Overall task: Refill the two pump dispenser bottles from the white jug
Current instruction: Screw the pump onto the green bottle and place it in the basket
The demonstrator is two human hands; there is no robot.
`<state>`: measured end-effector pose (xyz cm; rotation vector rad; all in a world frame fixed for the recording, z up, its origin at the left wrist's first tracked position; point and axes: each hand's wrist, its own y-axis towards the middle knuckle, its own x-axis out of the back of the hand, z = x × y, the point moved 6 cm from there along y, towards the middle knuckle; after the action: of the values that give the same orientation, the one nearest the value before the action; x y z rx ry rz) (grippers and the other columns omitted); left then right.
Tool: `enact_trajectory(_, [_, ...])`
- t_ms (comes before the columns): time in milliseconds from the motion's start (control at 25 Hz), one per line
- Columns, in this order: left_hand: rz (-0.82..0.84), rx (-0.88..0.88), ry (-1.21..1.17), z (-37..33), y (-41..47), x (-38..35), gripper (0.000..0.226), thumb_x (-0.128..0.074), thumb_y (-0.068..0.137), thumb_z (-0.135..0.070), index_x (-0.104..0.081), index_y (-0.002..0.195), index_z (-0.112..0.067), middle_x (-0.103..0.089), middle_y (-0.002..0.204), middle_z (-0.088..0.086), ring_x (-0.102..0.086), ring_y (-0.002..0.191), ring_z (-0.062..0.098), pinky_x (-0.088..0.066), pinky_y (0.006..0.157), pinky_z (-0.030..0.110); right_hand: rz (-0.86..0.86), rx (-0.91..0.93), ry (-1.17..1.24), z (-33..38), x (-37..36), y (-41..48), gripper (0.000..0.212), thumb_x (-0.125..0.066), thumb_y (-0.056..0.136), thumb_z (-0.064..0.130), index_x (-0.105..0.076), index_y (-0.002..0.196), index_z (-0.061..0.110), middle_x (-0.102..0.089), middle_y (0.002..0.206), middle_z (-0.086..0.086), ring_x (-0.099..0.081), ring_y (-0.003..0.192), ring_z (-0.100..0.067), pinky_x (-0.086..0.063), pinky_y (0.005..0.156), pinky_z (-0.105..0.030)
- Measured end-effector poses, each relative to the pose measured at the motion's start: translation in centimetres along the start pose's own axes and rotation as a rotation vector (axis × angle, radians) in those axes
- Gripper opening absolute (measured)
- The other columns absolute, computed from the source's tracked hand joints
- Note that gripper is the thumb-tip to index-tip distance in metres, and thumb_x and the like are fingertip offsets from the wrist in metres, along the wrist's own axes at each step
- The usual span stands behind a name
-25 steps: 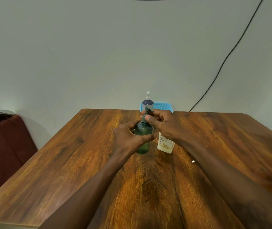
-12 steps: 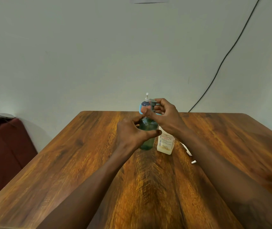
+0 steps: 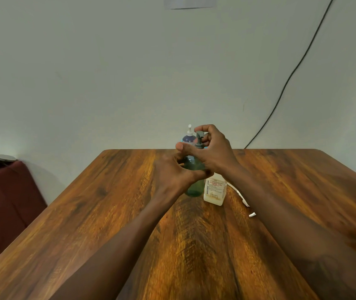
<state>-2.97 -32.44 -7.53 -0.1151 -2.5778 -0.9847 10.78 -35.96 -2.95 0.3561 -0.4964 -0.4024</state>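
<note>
Both hands busy: left hand (image 3: 172,176) wraps the green bottle (image 3: 193,189), right hand (image 3: 213,152) pinches its grey pump (image 3: 199,138). White jug (image 3: 215,191) just beside it, blue bottle (image 3: 189,138) behind, near the tabletop's (image 3: 107,191) far edge.

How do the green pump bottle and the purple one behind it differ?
The green bottle has a grey pump, with the left hand gripping it and the right hand holding the pump; the purple bottle has a white pump and stands untouched behind. Both upright.
</note>
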Motion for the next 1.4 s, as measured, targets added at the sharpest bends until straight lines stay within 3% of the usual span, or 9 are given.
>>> enact_trajectory(80, [0.011, 0.01, 0.003, 0.3, 0.6, -0.2, 0.077, -0.085, 0.054, -0.072, -0.078, 0.114, -0.023, -0.08, 0.103, -0.01, -0.075, 0.09, 0.001, -0.065, 0.078, 0.028, 0.175, -0.01, 0.153, -0.1, -0.3, 0.2, 0.067, -0.077, 0.09, 0.032, -0.043, 0.148, 0.027, -0.065, 0.13, 0.006, -0.065, 0.114, -0.007, -0.058, 0.095, -0.026])
enact_trajectory(200, [0.017, 0.011, 0.01, 0.6, 1.0, -0.2, 0.083, -0.086, 0.055, -0.073, -0.077, 0.12, -0.023, -0.079, 0.108, -0.01, -0.074, 0.094, 0.001, -0.064, 0.08, 0.028, 0.277, -0.01, 0.269, -0.6, 0.6, 0.3, 0.072, -0.073, 0.091, 0.004, -0.04, 0.152, 0.024, -0.07, 0.13, -0.001, -0.068, 0.119, -0.01, -0.059, 0.096, -0.032])
enact_trajectory(400, [-0.019, 0.011, 0.02, 0.2, 0.3, -0.5, 0.073, -0.091, 0.055, -0.065, -0.078, 0.113, -0.022, -0.079, 0.102, -0.008, -0.074, 0.089, 0.002, -0.064, 0.078, 0.026, -0.177, 0.059, -0.178, 0.6, 2.5, -0.1, 0.064, -0.096, 0.057, 0.049, -0.063, 0.106, 0.025, -0.066, 0.079, 0.018, -0.066, 0.068, 0.005, -0.052, 0.061, -0.006])
enact_trajectory(560, [0.005, -0.01, 0.007, 0.1, 0.5, -1.0, 0.079, -0.091, 0.056, -0.064, -0.076, 0.118, -0.017, -0.079, 0.106, -0.006, -0.074, 0.091, 0.001, -0.064, 0.08, 0.025, -0.115, 0.02, -0.147, -0.3, 1.5, 0.2, 0.066, -0.081, 0.068, 0.067, -0.063, 0.114, 0.022, -0.069, 0.089, 0.012, -0.07, 0.085, -0.006, -0.057, 0.074, -0.018])
enact_trajectory(680, [0.005, 0.014, -0.022, 0.4, 1.1, -0.6, 0.083, -0.089, 0.055, -0.068, -0.077, 0.121, -0.019, -0.08, 0.109, -0.007, -0.075, 0.094, 0.002, -0.064, 0.081, 0.028, 0.287, -0.131, 0.374, -1.6, -0.1, 0.5, 0.052, -0.072, 0.095, 0.024, -0.051, 0.142, 0.016, -0.069, 0.131, -0.001, -0.067, 0.121, -0.017, -0.058, 0.098, -0.032])
enact_trajectory(760, [0.013, 0.009, -0.013, 0.6, 1.2, -0.5, 0.082, -0.087, 0.055, -0.071, -0.077, 0.119, -0.021, -0.08, 0.108, -0.008, -0.075, 0.095, 0.003, -0.065, 0.081, 0.03, 0.332, -0.124, 0.4, -1.6, 0.4, 0.6, 0.063, -0.07, 0.092, -0.003, -0.044, 0.146, 0.016, -0.071, 0.128, -0.003, -0.07, 0.117, -0.015, -0.058, 0.098, -0.034])
enact_trajectory(1000, [-0.008, 0.064, 0.0, 1.1, 0.7, -0.6, 0.07, -0.089, 0.057, -0.065, -0.079, 0.113, -0.025, -0.08, 0.104, -0.009, -0.074, 0.092, 0.004, -0.065, 0.079, 0.03, -0.102, -0.074, 0.046, -1.7, 1.5, 0.2, 0.07, -0.099, 0.058, 0.031, -0.068, 0.119, 0.016, -0.077, 0.116, -0.002, -0.076, 0.094, -0.01, -0.064, 0.084, -0.037])
enact_trajectory(1200, [-0.008, 0.042, -0.026, 1.1, 0.8, -0.7, 0.079, -0.088, 0.058, -0.064, -0.076, 0.122, -0.018, -0.079, 0.112, -0.003, -0.074, 0.099, 0.008, -0.064, 0.083, 0.027, -0.063, 0.014, 0.037, -1.4, 1.2, 0.1, 0.084, -0.092, 0.067, 0.045, -0.055, 0.14, 0.025, -0.073, 0.123, -0.001, -0.073, 0.104, -0.013, -0.063, 0.086, -0.036])
enact_trajectory(1400, [0.003, 0.046, 0.027, 1.3, 1.5, -1.5, 0.094, -0.084, 0.052, -0.077, -0.073, 0.128, -0.021, -0.079, 0.114, -0.007, -0.073, 0.097, 0.001, -0.064, 0.083, 0.027, -0.387, 0.038, 0.135, -1.3, 2.7, 0.0, 0.042, -0.092, 0.07, 0.039, -0.071, 0.097, 0.016, -0.077, 0.094, 0.002, -0.076, 0.084, -0.012, -0.066, 0.074, -0.037])
